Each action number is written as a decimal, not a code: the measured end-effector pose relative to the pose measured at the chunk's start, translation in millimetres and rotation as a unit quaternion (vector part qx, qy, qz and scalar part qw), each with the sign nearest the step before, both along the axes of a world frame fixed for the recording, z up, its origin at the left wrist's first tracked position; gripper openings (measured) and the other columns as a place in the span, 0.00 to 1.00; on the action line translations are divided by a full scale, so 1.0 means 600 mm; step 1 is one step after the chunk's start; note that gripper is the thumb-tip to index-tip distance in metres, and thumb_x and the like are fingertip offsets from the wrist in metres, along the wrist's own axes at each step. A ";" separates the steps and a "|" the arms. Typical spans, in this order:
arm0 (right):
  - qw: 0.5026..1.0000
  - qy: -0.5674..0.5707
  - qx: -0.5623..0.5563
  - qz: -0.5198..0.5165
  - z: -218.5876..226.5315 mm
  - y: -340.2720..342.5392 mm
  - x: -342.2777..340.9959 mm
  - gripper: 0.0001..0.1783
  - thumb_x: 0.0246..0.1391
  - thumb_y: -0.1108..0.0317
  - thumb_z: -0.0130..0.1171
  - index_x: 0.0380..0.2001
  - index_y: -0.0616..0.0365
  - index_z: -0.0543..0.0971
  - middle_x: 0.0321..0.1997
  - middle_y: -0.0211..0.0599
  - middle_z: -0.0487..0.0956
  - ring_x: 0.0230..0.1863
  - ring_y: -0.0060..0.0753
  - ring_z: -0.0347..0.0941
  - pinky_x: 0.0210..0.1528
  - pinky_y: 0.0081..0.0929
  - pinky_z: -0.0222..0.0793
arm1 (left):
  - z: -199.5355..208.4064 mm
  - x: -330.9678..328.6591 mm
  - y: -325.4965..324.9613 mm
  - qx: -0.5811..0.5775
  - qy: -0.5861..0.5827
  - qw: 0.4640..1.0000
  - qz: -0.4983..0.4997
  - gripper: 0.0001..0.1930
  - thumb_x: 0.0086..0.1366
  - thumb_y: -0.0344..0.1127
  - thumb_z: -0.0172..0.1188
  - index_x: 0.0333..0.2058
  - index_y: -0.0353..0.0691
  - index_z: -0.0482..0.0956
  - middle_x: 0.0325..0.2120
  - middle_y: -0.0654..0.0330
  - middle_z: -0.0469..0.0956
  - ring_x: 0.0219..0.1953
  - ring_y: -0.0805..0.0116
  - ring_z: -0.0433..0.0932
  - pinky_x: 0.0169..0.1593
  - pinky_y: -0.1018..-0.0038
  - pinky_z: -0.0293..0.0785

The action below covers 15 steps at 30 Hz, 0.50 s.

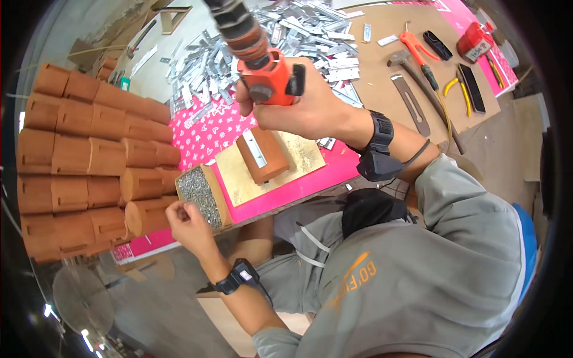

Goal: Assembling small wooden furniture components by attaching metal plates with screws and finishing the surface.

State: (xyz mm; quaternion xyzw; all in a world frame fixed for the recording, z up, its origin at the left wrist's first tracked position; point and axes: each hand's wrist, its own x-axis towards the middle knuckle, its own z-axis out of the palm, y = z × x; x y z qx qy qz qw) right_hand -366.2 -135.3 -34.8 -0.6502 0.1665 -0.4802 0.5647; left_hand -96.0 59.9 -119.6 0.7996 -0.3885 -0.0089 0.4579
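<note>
Pink-covered bench [203, 134] stretching wide, brown blocks [89, 152] towering left, orange drill [271, 77] filling a clenching right hand [307, 104], pale board [309, 159] carrying a strip-topped block [273, 152], screw box [217, 194] sitting just left, left hand [192, 227] curling nearly closed there, its hold impossible to tell.

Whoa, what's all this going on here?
Someone's right hand is gripping an orange power drill. Their left hand is curled by a box of small metal bits; I can't tell if it holds one. A brown block with a metal strip on top lies on a board. More brown blocks are stacked to the left.
</note>
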 end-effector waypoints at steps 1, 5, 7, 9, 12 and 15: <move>1.000 -0.005 -0.001 0.000 0.001 -0.002 0.001 0.09 0.47 0.75 0.66 0.34 0.60 0.79 0.28 0.26 0.78 0.30 0.16 0.71 0.36 0.22 0.71 | -0.010 0.008 -0.003 -0.048 0.046 0.998 -0.014 0.05 0.70 0.30 0.55 0.40 0.37 0.76 0.29 0.58 0.82 0.29 0.68 0.79 0.34 0.73 0.75; 0.999 -0.027 -0.018 0.002 -0.001 -0.018 0.009 0.09 0.47 0.74 0.68 0.34 0.60 0.80 0.27 0.26 0.78 0.29 0.16 0.70 0.34 0.23 0.70 | 0.036 -0.059 -0.019 -0.034 0.263 0.964 -0.030 0.05 0.72 0.31 0.54 0.44 0.39 0.75 0.30 0.56 0.83 0.30 0.69 0.81 0.33 0.75 0.77; 1.000 -0.015 -0.016 0.016 0.008 -0.016 0.011 0.10 0.46 0.75 0.67 0.34 0.60 0.80 0.29 0.27 0.80 0.31 0.17 0.73 0.36 0.23 0.71 | 0.031 -0.088 -0.024 -0.122 0.430 0.886 -0.127 0.07 0.72 0.32 0.56 0.46 0.39 0.75 0.34 0.52 0.84 0.32 0.66 0.84 0.32 0.74 0.80; 0.999 0.005 -0.010 0.030 0.019 -0.011 0.010 0.14 0.46 0.80 0.60 0.39 0.63 0.79 0.36 0.34 0.82 0.40 0.24 0.80 0.42 0.26 0.78 | 0.025 -0.115 -0.038 -0.140 0.472 0.860 -0.137 0.07 0.73 0.32 0.56 0.46 0.39 0.75 0.36 0.50 0.85 0.35 0.64 0.85 0.34 0.74 0.82; 0.999 0.018 -0.006 0.049 0.029 -0.008 0.006 0.12 0.49 0.80 0.58 0.39 0.62 0.79 0.36 0.36 0.82 0.33 0.22 0.81 0.32 0.22 0.77 | 0.024 -0.151 -0.056 -0.162 0.547 0.806 -0.158 0.08 0.74 0.33 0.55 0.47 0.38 0.74 0.40 0.47 0.85 0.40 0.59 0.87 0.39 0.73 0.84; 0.998 0.010 0.007 0.060 0.035 -0.009 0.020 0.11 0.48 0.78 0.59 0.37 0.63 0.80 0.34 0.34 0.83 0.32 0.21 0.80 0.34 0.23 0.77 | 0.011 -0.173 -0.060 -0.171 0.572 0.778 -0.194 0.08 0.75 0.32 0.56 0.48 0.38 0.73 0.44 0.44 0.84 0.46 0.57 0.86 0.48 0.70 0.85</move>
